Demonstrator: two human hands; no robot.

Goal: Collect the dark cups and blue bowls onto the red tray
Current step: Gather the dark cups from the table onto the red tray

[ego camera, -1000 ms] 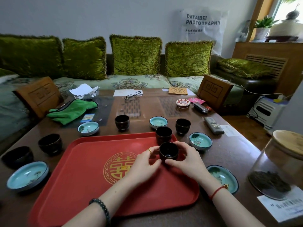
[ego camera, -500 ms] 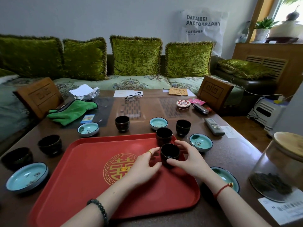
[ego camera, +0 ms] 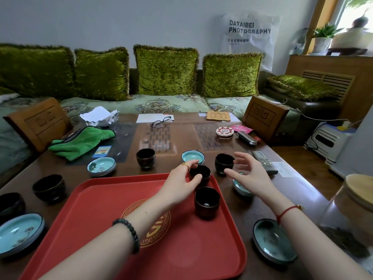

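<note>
The red tray (ego camera: 96,215) lies on the table in front of me. Two dark cups stand on its right side: a near one (ego camera: 206,201) standing free, and one in the far right corner (ego camera: 201,172). My left hand (ego camera: 179,181) holds that corner cup, thumb and forefinger curled on its rim. My right hand (ego camera: 251,175) is spread open just right of a dark cup (ego camera: 223,163) on the table, above a blue bowl (ego camera: 241,188). More dark cups (ego camera: 145,158) (ego camera: 49,187) (ego camera: 10,205) and blue bowls (ego camera: 192,156) (ego camera: 101,166) (ego camera: 19,233) (ego camera: 272,240) stand around the tray.
A remote control (ego camera: 264,161) lies right of my right hand. A glass jar with a wooden lid (ego camera: 357,209) stands at the near right. A green cloth (ego camera: 80,141), glasses (ego camera: 161,123) and a round tin (ego camera: 224,132) lie further back. A sofa runs behind the table.
Both hands let go of the near cup on the tray and moved away from me. The left hand went to the corner cup, the right hand to the cup on the table.
</note>
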